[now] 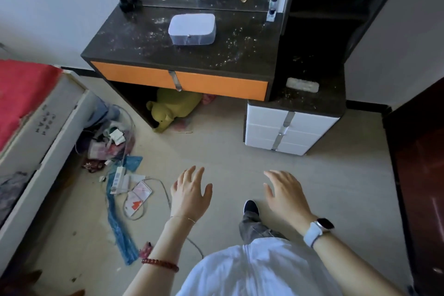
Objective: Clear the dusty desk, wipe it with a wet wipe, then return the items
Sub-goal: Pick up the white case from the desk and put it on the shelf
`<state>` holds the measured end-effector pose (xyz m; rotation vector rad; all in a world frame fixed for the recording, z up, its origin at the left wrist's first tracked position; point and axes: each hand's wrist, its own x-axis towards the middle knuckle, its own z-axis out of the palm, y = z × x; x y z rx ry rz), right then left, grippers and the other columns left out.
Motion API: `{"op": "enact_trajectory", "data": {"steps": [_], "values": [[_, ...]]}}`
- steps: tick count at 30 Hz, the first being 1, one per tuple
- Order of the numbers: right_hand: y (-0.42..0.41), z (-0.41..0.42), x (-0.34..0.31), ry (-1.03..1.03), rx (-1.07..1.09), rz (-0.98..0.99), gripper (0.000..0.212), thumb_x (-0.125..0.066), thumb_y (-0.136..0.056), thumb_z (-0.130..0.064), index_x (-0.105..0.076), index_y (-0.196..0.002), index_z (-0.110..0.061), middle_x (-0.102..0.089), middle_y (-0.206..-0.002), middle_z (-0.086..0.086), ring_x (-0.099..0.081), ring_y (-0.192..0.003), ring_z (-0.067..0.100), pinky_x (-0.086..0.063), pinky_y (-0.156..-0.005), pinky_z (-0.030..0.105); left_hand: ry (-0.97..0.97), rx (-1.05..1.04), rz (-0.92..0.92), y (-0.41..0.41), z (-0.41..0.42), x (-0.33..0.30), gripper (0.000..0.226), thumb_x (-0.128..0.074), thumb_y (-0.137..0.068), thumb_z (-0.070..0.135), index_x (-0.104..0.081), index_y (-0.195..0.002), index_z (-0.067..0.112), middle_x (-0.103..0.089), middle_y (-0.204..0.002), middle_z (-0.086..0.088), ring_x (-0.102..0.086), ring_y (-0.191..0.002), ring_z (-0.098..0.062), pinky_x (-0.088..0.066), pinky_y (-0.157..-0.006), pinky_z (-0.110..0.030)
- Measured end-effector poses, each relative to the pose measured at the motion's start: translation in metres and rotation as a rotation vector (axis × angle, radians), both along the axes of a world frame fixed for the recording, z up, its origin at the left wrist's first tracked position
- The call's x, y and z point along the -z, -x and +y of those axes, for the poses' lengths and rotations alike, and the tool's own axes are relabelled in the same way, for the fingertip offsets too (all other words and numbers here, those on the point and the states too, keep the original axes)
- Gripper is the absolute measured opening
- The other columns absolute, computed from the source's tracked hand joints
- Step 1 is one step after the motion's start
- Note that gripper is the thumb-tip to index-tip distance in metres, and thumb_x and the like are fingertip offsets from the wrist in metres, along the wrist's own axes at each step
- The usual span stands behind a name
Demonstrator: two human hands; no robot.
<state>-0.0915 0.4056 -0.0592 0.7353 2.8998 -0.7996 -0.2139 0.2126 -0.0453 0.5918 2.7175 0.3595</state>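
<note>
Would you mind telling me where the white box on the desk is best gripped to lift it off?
Probably by its two short ends, one hand on each, coming from the front edge of the desk. The white box lies flat with its long side facing the person, nothing beside it. Both the left hand and the right hand are open and empty.

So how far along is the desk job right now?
Nothing looks done. The desk is dusty and holds the white box, black bottles and a small bottle. Left hand and right hand are empty, short of it. Clearing, wiping, returning remain.
</note>
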Motion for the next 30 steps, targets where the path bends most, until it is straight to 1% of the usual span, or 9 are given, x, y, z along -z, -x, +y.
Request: {"op": "enact_trajectory", "data": {"steps": [3, 6, 10, 13, 16, 20, 22, 25, 30], "values": [[0.058, 0.031, -0.011, -0.006, -0.021, 0.053, 0.027, -0.06, -0.08, -0.007, -0.064, -0.106, 0.001, -0.067, -0.102, 0.016, -0.061, -0.095, 0.037, -0.047, -0.085, 0.043, -0.024, 0.072, 0.071, 0.051, 0.043, -0.016, 0.048, -0.042, -0.092, 0.038, -0.035, -0.137, 0.021, -0.035, -0.145, -0.002, -0.03, -0.133, -0.022, -0.023, -0.107, -0.038], [0.111, 0.051, -0.024, -0.004, -0.048, 0.066, 0.027, -0.053, -0.086, -0.012, -0.063, -0.109, -0.001, -0.066, -0.106, 0.015, -0.058, -0.101, 0.035, -0.046, -0.087, 0.04, -0.053, 0.046, 0.1, 0.093, 0.066, -0.022, 0.043, -0.043, -0.093, 0.035, -0.042, -0.133, 0.02, -0.045, -0.138, 0.0, -0.04, -0.127, -0.021, -0.027, -0.104, -0.036], [0.169, 0.066, -0.023, 0.033, -0.091, 0.01, 0.031, -0.045, -0.093, -0.018, -0.056, -0.12, -0.007, -0.058, -0.122, 0.008, -0.048, -0.116, 0.028, -0.039, -0.095, 0.036, -0.062, 0.0, 0.031, 0.138, 0.082, -0.01, 0.041, -0.043, -0.093, 0.033, -0.044, -0.131, 0.021, -0.047, -0.136, 0.001, -0.042, -0.124, -0.02, -0.03, -0.101, -0.033], [0.215, 0.075, -0.018, 0.063, -0.092, -0.044, 0.032, -0.039, -0.095, -0.021, -0.052, -0.124, -0.013, -0.055, -0.126, 0.002, -0.044, -0.119, 0.021, -0.036, -0.096, 0.031, -0.077, -0.01, -0.028, 0.185, 0.093, 0.004, 0.04, -0.044, -0.092, 0.031, -0.044, -0.131, 0.02, -0.046, -0.136, 0.001, -0.042, -0.123, -0.02, -0.033, -0.098, -0.033], [0.278, 0.088, -0.012, 0.085, -0.034, -0.047, 0.034, -0.039, -0.095, -0.02, -0.051, -0.126, -0.013, -0.054, -0.127, 0.001, -0.044, -0.12, 0.021, -0.034, -0.096, 0.03, -0.127, -0.026, -0.042, 0.256, 0.111, 0.012, 0.04, -0.048, -0.091, 0.026, -0.048, -0.129, 0.015, -0.049, -0.133, -0.004, -0.045, -0.12, -0.024, -0.037, -0.095, -0.035], [0.373, 0.103, -0.021, 0.115, 0.082, 0.054, 0.034, -0.04, -0.091, -0.018, -0.059, -0.117, -0.008, -0.062, -0.116, 0.007, -0.054, -0.11, 0.028, -0.04, -0.092, 0.033, -0.252, 0.002, -0.015, 0.361, 0.138, 0.002, 0.034, -0.054, -0.086, 0.016, -0.056, -0.12, 0.009, -0.056, -0.122, -0.01, -0.054, -0.107, -0.032, -0.045, -0.088, -0.041], [0.418, 0.107, -0.033, 0.16, 0.123, 0.061, 0.032, -0.042, -0.093, -0.016, -0.056, -0.121, -0.01, -0.059, -0.122, 0.004, -0.052, -0.114, 0.023, -0.04, -0.094, 0.032, -0.331, -0.022, 0.021, 0.412, 0.147, -0.009, 0.031, -0.057, -0.085, 0.011, -0.059, -0.115, 0.007, -0.059, -0.116, -0.013, -0.056, -0.103, -0.034, -0.045, -0.087, -0.041], [0.476, 0.118, -0.04, 0.216, 0.168, 0.078, 0.034, -0.041, -0.095, -0.016, -0.05, -0.128, -0.012, -0.054, -0.129, 0.003, -0.051, -0.117, 0.017, -0.041, -0.097, 0.03, -0.386, -0.094, 0.039, 0.476, 0.159, -0.021, 0.034, -0.057, -0.085, 0.011, -0.054, -0.119, 0.004, -0.054, -0.118, -0.018, -0.052, -0.107, -0.035, -0.044, -0.089, -0.042], [0.549, 0.14, -0.037, 0.299, 0.339, 0.04, 0.042, -0.041, -0.096, -0.021, -0.037, -0.136, -0.009, -0.044, -0.135, 0.011, -0.051, -0.117, 0.023, -0.042, -0.091, 0.028, -0.375, -0.253, -0.1, 0.545, 0.186, -0.015, 0.061, -0.059, -0.086, 0.025, -0.033, -0.136, 0.002, -0.035, -0.137, -0.021, -0.032, -0.125, -0.036, -0.029, -0.103, -0.043]]}}
